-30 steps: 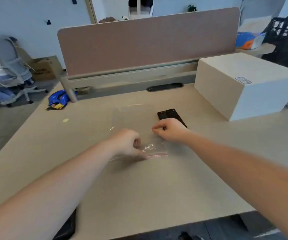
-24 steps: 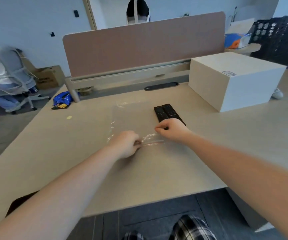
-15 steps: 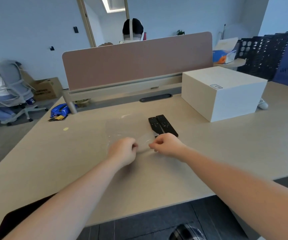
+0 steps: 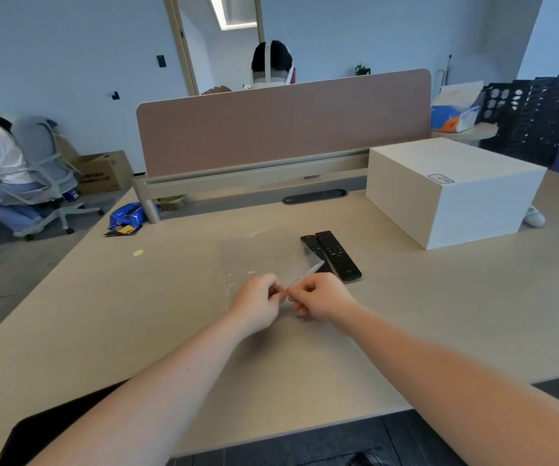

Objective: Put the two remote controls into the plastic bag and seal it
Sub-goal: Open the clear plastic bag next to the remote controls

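Bag mouth being worked open, nothing packed yet

Left hand point(image 4: 257, 302) and right hand point(image 4: 320, 299) pinch the plastic bag point(image 4: 257, 260) rim mid-tabletop; both remote controls point(image 4: 333, 258) lie just beside it, unbagged, sealing undone.

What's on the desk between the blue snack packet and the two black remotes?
In the head view, between the blue snack packet and the two black remote controls lie a small yellow spot and the clear plastic bag; otherwise bare beige desk.

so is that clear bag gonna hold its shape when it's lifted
Probably not. The plastic bag looks thin and see-through, lying flat on the table, so it likely sags. Its mouth strip, pinched by the left hand and right hand, looks stiffer.
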`<state>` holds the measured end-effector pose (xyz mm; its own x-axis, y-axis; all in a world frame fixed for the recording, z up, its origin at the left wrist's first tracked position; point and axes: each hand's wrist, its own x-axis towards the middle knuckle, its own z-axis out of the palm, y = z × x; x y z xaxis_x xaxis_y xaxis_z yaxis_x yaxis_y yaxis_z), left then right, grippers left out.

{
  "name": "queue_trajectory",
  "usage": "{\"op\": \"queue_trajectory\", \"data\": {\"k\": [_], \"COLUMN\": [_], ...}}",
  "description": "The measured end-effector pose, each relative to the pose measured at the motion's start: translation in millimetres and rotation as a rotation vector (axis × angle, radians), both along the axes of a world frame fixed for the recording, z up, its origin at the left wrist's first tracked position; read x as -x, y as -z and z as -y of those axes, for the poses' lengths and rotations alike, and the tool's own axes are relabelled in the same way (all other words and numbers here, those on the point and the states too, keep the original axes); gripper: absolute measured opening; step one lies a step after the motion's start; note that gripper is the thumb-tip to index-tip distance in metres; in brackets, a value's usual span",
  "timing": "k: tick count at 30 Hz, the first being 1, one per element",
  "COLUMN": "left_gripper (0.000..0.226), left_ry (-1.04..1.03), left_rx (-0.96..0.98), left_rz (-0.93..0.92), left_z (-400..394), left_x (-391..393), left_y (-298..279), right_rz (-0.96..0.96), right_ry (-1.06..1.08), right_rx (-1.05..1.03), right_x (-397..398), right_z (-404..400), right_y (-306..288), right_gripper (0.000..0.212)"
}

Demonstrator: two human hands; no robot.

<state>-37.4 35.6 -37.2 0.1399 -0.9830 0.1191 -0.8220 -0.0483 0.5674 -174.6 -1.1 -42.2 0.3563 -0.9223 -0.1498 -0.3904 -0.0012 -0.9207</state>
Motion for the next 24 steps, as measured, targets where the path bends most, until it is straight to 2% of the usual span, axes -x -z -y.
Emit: {"op": "queue_trajectory", "data": {"k": [4,6,9,12,15,18,20,22,24], "left_gripper": [0.015,0.018,0.019,0.012,0.012,0.012,0.014,0.015,0.029], "left_ry": [-0.071,-0.215,-0.384,-0.329,-0.139,0.034,0.028,-0.071,-0.147], "left_rx": [-0.019,0.044,0.162,0.231,0.295,0.246,0.175,0.111,0.052], "left_rz": [0.058,0.005,-0.009,0.076,0.155,0.263,0.315,0.378,0.427], "left_z": [3,6,10,10,10,11,12,11,10], "left_x": [2,-12,-41,-47,-42,-39,-38,-37,-39], "left_y": [0,-5,-20,-29,-34,-34,-32,-32,-32], "right_rz": [-0.157,-0.224,-0.207,-0.168,-0.149,-0.060,-0.020,-0.007,-0.013], "right_ry": [-0.037,-0.034,0.059,0.115,0.183,0.258,0.285,0.282,0.260], "right_rx": [0.100,0.103,0.069,0.041,0.017,-0.075,-0.101,-0.099,-0.078], "right_x": [-2,2,8,6,4,7,10,12,11], "right_z": [2,3,5,7,8,11,13,11,8], "right_y": [0,2,5,6,8,7,6,7,9], "right_gripper": [0.024,0.023,0.017,0.014,0.020,0.026,0.029,0.030,0.028]}}
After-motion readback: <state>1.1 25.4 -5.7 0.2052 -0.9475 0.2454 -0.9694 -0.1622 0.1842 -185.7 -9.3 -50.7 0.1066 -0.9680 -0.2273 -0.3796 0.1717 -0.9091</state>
